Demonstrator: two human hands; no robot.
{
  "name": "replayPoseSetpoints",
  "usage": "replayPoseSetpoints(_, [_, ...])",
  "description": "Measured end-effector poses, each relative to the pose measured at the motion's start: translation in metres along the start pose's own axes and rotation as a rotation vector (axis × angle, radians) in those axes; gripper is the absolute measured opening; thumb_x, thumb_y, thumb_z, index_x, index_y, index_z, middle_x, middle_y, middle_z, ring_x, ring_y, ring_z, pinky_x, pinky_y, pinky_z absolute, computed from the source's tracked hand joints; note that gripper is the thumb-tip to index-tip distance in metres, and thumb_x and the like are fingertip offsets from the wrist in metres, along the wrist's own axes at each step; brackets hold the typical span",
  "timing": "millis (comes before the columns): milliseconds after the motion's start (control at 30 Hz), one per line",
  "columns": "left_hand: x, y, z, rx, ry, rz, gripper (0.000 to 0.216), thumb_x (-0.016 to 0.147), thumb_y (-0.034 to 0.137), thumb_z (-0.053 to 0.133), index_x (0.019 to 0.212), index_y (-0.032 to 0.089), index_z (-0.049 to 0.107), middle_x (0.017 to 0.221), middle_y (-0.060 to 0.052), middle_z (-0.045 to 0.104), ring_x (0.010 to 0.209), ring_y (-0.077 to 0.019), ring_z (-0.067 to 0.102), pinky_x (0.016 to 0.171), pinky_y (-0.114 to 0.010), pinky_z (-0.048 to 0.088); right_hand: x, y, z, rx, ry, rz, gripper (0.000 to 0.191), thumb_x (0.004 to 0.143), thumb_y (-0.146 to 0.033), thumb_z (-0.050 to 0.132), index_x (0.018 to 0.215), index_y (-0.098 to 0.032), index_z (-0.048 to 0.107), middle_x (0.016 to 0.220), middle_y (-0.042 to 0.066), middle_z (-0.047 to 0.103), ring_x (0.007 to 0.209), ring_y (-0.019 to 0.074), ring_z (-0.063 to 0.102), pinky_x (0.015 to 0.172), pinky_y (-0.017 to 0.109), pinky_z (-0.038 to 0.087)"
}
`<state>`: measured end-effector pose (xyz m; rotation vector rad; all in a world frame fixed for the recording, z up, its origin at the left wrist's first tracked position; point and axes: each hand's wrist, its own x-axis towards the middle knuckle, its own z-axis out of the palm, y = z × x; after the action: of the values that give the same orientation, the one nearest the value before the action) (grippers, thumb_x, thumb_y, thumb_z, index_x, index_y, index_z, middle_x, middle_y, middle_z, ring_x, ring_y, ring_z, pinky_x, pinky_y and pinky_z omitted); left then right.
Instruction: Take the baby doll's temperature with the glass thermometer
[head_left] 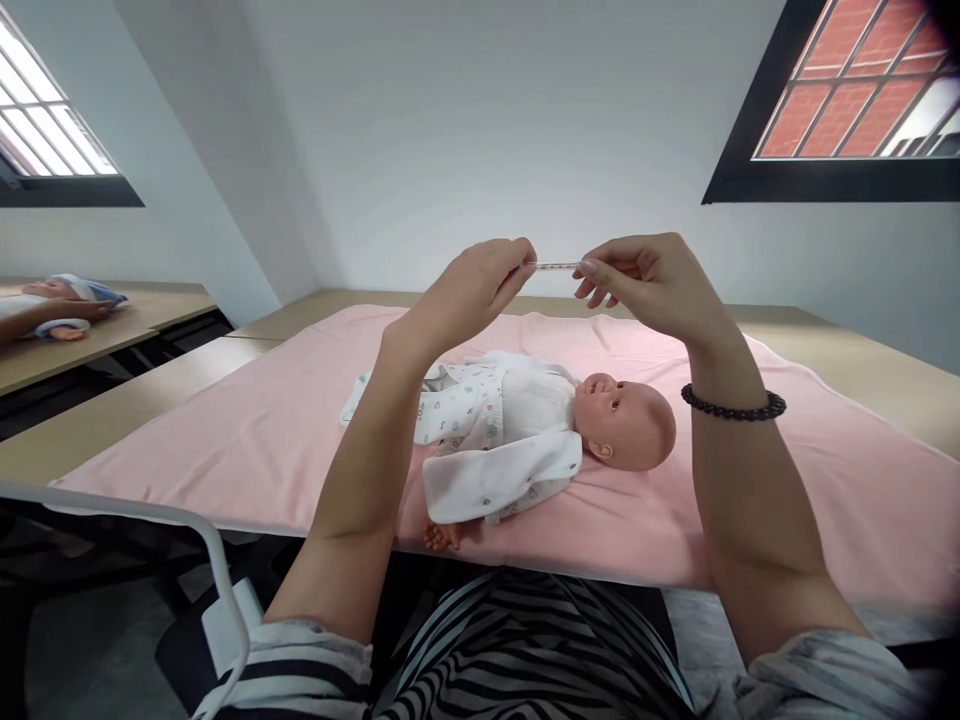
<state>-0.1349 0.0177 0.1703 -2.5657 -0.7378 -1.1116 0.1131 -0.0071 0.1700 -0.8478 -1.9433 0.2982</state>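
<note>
Both hands are raised above the table, holding a thin glass thermometer (pixel 556 266) level between them. My left hand (pixel 472 290) pinches its left end and my right hand (pixel 649 280) pinches its right end. Below them a baby doll (pixel 525 430) in a white patterned garment lies on its back on a pink blanket (pixel 787 470), head to the right. A dark bead bracelet (pixel 733 408) circles my right wrist.
The blanket covers a wooden table (pixel 847 350) against a white wall. At far left, another table (pixel 112 330) holds a second doll (pixel 60 295) with another person's arm by it. A white chair frame (pixel 187 540) stands at lower left. Windows sit high on both sides.
</note>
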Motion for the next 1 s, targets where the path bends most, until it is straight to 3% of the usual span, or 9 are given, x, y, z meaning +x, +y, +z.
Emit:
replayPoseSetpoints(433, [-0.003, -0.005, -0.004, 0.028, -0.015, -0.057, 0.024, 0.105, 0.040, 0.045, 0.107, 0.025, 0.064, 0.088, -0.002, 0.066, 0.077, -0.0176, 0.057, 0.074, -0.033, 0.042, 0.001, 0.003, -0.001, -0.058, -0.074, 0.079, 0.027, 0.088, -0.051, 0.072, 0.086, -0.025, 0.077, 0.080, 0.005, 0.074, 0.070, 0.0207, 0.069, 0.070, 0.040, 0.059])
replayPoseSetpoints(800, [-0.004, -0.007, -0.005, 0.029, 0.038, -0.042, 0.029, 0.107, 0.042, 0.039, 0.104, 0.025, 0.062, 0.082, -0.003, 0.060, 0.076, -0.0183, 0.055, 0.073, -0.035, 0.042, -0.005, -0.001, -0.014, -0.034, 0.070, 0.028, 0.027, 0.089, -0.054, 0.072, 0.089, -0.027, 0.076, 0.081, 0.007, 0.072, 0.075, 0.0261, 0.068, 0.071, 0.047, 0.055])
replayPoseSetpoints(1000, [-0.004, -0.009, -0.004, 0.030, 0.068, -0.031, 0.030, 0.107, 0.044, 0.040, 0.103, 0.024, 0.062, 0.084, -0.004, 0.062, 0.077, -0.0181, 0.057, 0.074, -0.035, 0.044, -0.008, -0.002, -0.020, -0.013, 0.115, 0.016, 0.024, 0.089, -0.052, 0.073, 0.090, -0.029, 0.076, 0.081, 0.006, 0.072, 0.074, 0.0237, 0.065, 0.073, 0.046, 0.053])
